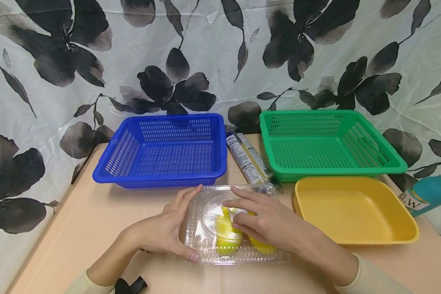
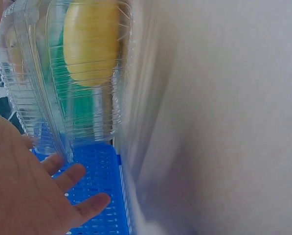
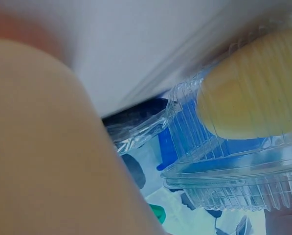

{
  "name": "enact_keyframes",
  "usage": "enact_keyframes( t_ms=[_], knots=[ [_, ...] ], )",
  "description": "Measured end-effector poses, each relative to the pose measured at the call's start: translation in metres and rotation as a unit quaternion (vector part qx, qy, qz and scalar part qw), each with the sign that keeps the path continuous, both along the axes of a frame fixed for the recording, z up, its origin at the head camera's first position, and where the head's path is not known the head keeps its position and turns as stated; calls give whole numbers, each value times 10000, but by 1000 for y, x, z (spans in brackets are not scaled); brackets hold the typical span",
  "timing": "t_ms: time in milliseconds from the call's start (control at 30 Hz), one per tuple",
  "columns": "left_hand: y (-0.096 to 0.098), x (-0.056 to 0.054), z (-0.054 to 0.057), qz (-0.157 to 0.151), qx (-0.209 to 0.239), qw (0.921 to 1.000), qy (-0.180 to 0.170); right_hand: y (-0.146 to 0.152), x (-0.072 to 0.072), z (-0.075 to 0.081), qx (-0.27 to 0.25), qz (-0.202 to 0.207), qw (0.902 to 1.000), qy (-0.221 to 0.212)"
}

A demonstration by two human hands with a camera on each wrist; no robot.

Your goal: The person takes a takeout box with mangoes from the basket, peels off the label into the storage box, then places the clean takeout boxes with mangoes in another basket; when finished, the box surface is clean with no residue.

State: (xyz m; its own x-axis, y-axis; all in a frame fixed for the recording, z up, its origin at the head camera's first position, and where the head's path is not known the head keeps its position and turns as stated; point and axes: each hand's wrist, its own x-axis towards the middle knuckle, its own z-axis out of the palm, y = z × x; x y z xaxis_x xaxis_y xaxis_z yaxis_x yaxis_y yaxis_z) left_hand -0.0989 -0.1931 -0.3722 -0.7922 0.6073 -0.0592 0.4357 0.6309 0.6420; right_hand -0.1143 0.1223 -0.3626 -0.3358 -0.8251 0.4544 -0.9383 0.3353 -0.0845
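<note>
A clear plastic clamshell box (image 1: pixel 206 226), its lid down, lies on the table in front of the person. Through the plastic show two smooth, rounded yellow pieces (image 1: pixel 228 237) that look like fruit; one fills much of the box in the right wrist view (image 3: pixel 258 93). Along the box's left side is the left hand (image 1: pixel 161 234), thumb at the near corner and fingers spread toward the far edge. The right hand (image 1: pixel 266 218) lies over the lid's right half with fingers extended and apart, hiding part of the second yellow piece.
Behind the box stand a blue basket (image 1: pixel 176 157) on the left and a green basket (image 1: pixel 308 151) on the right. Printed cylindrical packs (image 1: pixel 248 159) lie between them. A yellow tray (image 1: pixel 353 212) and a tilted teal bottle (image 1: pixel 431 192) are at the right.
</note>
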Motion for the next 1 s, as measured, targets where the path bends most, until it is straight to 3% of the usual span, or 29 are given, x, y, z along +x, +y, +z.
enact_keyframes(
  t_ms=[300,433,733,1000],
  knots=[
    [0,0,0,9,8,10000,-17,-2,-1,-1,-660,-226,9969,-359],
    [0,0,-1,20,10,10000,-58,-2,0,-3,-561,-377,9970,-388],
    [0,-1,-1,0,21,10000,-81,-3,4,-1,-58,-370,9993,22],
    [-1,-1,-1,21,43,9999,-92,-3,3,0,-321,-190,9991,-192]
  ],
)
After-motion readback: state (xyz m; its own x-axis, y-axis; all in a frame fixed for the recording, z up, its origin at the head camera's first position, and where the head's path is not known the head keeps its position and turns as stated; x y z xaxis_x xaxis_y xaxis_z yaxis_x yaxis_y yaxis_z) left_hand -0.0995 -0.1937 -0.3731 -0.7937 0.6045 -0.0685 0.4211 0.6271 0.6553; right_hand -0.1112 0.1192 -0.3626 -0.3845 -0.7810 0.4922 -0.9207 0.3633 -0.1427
